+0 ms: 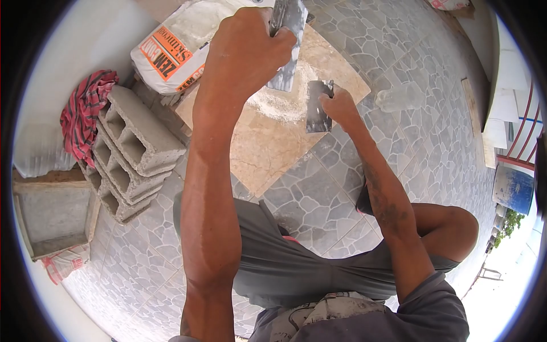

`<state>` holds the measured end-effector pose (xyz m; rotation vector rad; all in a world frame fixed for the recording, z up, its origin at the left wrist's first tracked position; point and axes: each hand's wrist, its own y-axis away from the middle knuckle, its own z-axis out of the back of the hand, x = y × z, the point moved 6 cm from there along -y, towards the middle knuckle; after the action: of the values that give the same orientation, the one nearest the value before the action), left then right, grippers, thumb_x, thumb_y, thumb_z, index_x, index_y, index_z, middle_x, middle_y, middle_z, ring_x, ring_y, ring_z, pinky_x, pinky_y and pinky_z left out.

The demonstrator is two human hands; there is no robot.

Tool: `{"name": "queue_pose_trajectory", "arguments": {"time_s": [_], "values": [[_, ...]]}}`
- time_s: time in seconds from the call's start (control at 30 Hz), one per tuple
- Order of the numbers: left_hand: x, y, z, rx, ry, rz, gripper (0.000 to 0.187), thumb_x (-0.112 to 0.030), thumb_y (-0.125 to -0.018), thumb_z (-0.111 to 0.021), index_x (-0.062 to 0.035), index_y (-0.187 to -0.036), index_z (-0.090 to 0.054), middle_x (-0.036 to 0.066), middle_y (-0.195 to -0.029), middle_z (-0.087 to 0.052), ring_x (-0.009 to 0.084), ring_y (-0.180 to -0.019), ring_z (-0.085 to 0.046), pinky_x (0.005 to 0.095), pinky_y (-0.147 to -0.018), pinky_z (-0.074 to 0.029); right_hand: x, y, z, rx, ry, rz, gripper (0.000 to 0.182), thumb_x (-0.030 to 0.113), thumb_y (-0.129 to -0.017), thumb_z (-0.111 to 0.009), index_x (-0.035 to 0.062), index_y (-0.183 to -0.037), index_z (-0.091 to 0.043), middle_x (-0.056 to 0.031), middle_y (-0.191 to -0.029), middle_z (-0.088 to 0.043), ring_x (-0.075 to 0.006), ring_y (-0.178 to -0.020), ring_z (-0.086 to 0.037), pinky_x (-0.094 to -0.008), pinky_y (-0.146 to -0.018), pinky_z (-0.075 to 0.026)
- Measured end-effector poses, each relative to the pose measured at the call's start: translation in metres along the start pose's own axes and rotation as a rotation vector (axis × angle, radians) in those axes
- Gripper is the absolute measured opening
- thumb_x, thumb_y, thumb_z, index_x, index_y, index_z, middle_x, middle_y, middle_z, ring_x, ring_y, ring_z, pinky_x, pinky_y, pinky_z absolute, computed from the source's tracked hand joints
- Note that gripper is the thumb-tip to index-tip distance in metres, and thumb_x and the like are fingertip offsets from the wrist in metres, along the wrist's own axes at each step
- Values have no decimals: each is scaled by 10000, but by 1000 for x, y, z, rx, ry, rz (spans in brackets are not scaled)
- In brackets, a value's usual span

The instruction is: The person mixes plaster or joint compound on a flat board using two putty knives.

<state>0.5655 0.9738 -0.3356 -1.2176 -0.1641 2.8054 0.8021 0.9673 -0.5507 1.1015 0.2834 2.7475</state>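
My left hand [248, 51] is raised near the top of the view, its fingers closed round a flat, powder-streaked scraper blade [289, 54] that points down. Lower and to the right, my right hand [342, 108] grips a second scraper [318, 117], dark with white smears, over the edge of a beige tile [256, 151]. White powder [279, 105] is spread on the tile between the two blades. Behind my left forearm stands an opened white bag of skim coat [171, 54] with orange labels. My left wrist and arm hide part of the bag and tile.
Concrete hollow blocks [145, 137] are stacked at left, with a red checked cloth [88, 114] draped over them. A clear plastic bottle [399, 97] lies right of the tile on the stone-patterned floor [353, 199]. A blue drum [513, 187] stands far right.
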Motion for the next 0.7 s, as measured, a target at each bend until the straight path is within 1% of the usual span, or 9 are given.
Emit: {"name": "queue_pose_trajectory", "arguments": {"time_s": [0.07,0.13,0.23,0.3,0.33,0.43,0.57,0.63,0.7], "values": [[-3,1,1,-32,-20,-38,330,-287,-821,-613,32,-746,-577,83,-529,-490,167,-498,-462,364,-553,-426,10,5,12,4,-43,-23,346,210,-793,-574,-57,-1003,-638,-269,-913,-666,-380,-856,-655,-420,-770,-502],[-3,3,3,-9,2,-4,325,-284,-823,-613,34,-763,-587,87,-532,-497,170,-500,-466,366,-558,-429,7,2,20,-2,-88,-74,335,205,-790,-583,-62,-984,-642,-246,-907,-675,-347,-851,-661,-412,-755,-502],[-2,5,5,-26,9,-28,320,-278,-825,-616,38,-782,-597,89,-533,-502,170,-503,-469,368,-560,-429,-29,-25,34,-21,-145,-192,338,198,-777,-608,-86,-956,-646,-204,-870,-678,-288,-818,-658,-401,-709,-497],[-3,5,7,-27,15,-31,317,-274,-826,-619,40,-789,-600,91,-532,-502,172,-503,-470,370,-559,-428,-76,-53,32,-22,-167,-257,351,192,-766,-628,-109,-944,-648,-170,-828,-669,-248,-763,-648,-390,-658,-491],[-4,7,8,-14,22,-13,316,-273,-827,-620,41,-791,-601,93,-532,-500,174,-503,-470,371,-559,-427,-91,-66,31,-9,-218,-204,368,198,-752,-654,-131,-916,-655,-130,-768,-640,-201,-671,-605,-375,-572,-455],[-9,11,10,-10,51,-5,318,-268,-829,-621,45,-782,-595,102,-531,-494,181,-502,-469,375,-556,-425,-90,-74,36,-13,-196,-222,218,137,-760,-628,-62,-845,-653,-27,-716,-574,-132,-631,-519,-355,-539,-406],[-2,7,6,-54,9,-97,317,-262,-828,-618,49,-772,-590,109,-530,-484,187,-501,-458,379,-552,-421,-76,-94,26,72,-273,-117,244,154,-761,-646,-80,-831,-646,-23,-725,-566,-130,-647,-498,-355,-553,-397],[-6,9,9,-55,20,-87,317,-259,-828,-615,50,-763,-586,109,-530,-479,188,-501,-451,380,-549,-418,-79,-107,13,113,-365,-68,265,168,-767,-651,-88,-834,-643,-26,-736,-570,-136,-662,-503,-358,-565,-401],[-6,10,11,-64,17,-91,316,-258,-828,-612,49,-754,-583,103,-526,-473,185,-498,-442,379,-544,-414,-66,-106,12,101,-243,-64,331,204,-779,-662,-117,-860,-650,-86,-754,-616,-159,-711,-561,-365,-604,-439]]}}
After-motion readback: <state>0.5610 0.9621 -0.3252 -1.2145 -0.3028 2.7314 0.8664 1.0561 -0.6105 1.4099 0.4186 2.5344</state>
